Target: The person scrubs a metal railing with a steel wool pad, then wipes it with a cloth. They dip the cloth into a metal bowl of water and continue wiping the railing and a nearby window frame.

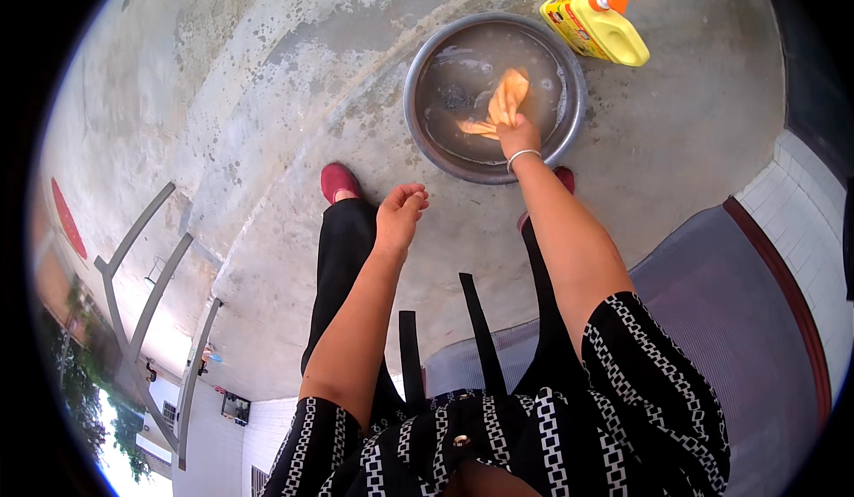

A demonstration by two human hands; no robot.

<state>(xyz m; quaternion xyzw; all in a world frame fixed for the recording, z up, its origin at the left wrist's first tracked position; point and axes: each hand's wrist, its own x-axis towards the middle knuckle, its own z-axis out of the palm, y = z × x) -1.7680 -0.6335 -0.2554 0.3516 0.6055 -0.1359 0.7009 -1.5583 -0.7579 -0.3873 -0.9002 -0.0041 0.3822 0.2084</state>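
Our right hand [518,135] pinches the orange cloth [507,99] inside the metal basin [427,141], its length running away from us; left hand [399,215] hangs loosely curled, empty, short of the basin.

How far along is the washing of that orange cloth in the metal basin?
Done: the metal basin is filled with cloudy water and the orange cloth is already wet. In hand: the right hand grips the cloth over the water; the left hand hangs free. Left: the cloth is not yet out of the basin; the yellow jug lies beside it.
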